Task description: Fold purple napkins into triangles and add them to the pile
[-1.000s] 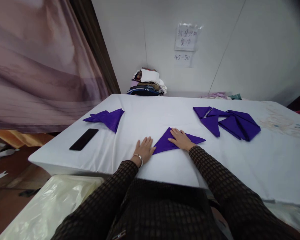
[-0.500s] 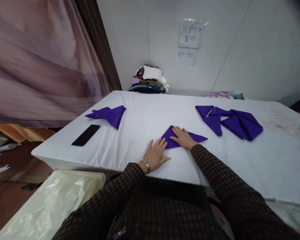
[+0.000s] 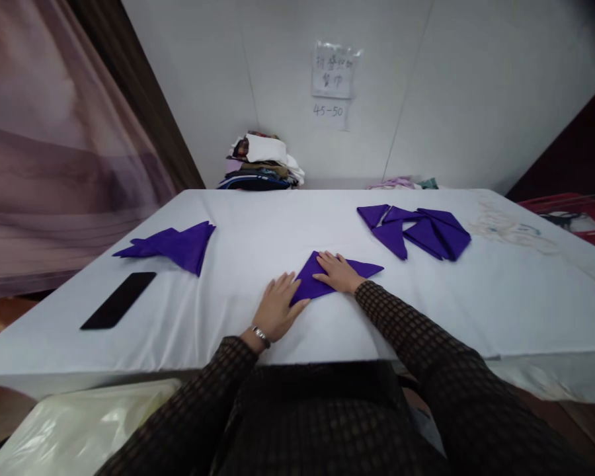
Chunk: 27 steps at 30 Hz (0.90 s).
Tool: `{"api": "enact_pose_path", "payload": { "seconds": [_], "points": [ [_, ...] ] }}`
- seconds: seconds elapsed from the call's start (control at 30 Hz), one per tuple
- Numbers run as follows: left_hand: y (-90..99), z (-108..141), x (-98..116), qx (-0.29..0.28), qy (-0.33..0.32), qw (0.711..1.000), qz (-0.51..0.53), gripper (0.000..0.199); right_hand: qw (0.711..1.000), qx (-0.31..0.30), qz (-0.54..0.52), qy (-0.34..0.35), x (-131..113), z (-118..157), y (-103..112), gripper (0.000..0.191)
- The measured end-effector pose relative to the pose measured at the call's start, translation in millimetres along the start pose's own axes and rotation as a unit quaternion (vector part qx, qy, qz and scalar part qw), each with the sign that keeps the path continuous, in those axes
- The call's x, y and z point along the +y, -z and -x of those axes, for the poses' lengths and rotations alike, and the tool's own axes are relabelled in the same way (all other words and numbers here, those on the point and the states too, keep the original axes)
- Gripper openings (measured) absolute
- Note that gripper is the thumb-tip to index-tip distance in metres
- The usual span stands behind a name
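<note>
Landmark: purple triangle [image 3: 306, 279], a folded cloth flat on the white-covered desk [image 3: 500, 297], between and partly under the two hands.

Far left of triangle: black slab, phone-like [image 3: 119, 301]. Beyond it, also left of triangle: loosely spread purple cloth [image 3: 171, 246], layers fanned at its right edge.

At triangle's left end: left hand [image 3: 274, 311], grip wide, palm down, fingers spread, nothing pinched. Fingers meet the edge; cannot tell whether the corner tip lies beneath.

On triangle's middle: right hand [image 3: 341, 273], grip flat and wide, pressing rather than holding; thumb out to the left. Right tip of triangle sticks out bare.

Right of triangle and beyond it: several folded purple pieces [image 3: 443, 231].

Judgement, step in hand: flattening. Best kept with the left hand as anchor and the right stroking outward to the bare tip, even pressure, no sideways drag. Risk: layers sliding, or ripples in the white cover printing through. Which edge is the fold: cannot tell.
</note>
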State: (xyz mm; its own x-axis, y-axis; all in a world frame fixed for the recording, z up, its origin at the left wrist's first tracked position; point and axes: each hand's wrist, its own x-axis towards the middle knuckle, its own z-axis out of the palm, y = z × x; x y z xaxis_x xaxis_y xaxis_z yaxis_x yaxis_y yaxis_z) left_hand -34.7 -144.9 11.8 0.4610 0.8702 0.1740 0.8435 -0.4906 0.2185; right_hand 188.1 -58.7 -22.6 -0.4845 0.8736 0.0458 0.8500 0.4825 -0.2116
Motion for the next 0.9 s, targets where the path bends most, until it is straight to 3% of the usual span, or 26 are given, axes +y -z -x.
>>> {"api": "enact_pose_path", "payload": {
  "seconds": [0.1,0.23,0.37,0.57,0.77,0.9],
  "points": [
    [-12.0,-41.4,24.1,-0.033,-0.061,0.998,0.01,0.061,1.0,-0.006,0.002,0.003,-0.1,0.0,1.5,0.067],
    [-35.7,-67.9,25.2,-0.086,-0.034,0.996,-0.011,0.075,1.0,-0.006,-0.003,0.0,-1.0,-0.4,3.3,0.06],
    [-46.9,-67.1,14.2,-0.102,-0.022,0.994,-0.031,0.081,1.0,0.016,-0.016,-0.006,-1.8,-0.5,4.9,0.057],
    [-46.7,-65.6,15.2,-0.111,-0.019,0.992,-0.053,0.081,1.0,0.018,-0.024,0.005,9.3,0.9,6.0,0.06],
    [-47.0,-65.7,14.7,-0.115,-0.017,0.991,-0.06,0.079,0.999,0.02,0.004,-0.044,46.5,15.5,12.5,0.07],
    [-46.9,-65.6,14.3,-0.117,-0.019,0.991,-0.057,0.08,0.993,0.017,0.02,-0.112,78.9,33.4,21.0,0.071]
  ]
}}
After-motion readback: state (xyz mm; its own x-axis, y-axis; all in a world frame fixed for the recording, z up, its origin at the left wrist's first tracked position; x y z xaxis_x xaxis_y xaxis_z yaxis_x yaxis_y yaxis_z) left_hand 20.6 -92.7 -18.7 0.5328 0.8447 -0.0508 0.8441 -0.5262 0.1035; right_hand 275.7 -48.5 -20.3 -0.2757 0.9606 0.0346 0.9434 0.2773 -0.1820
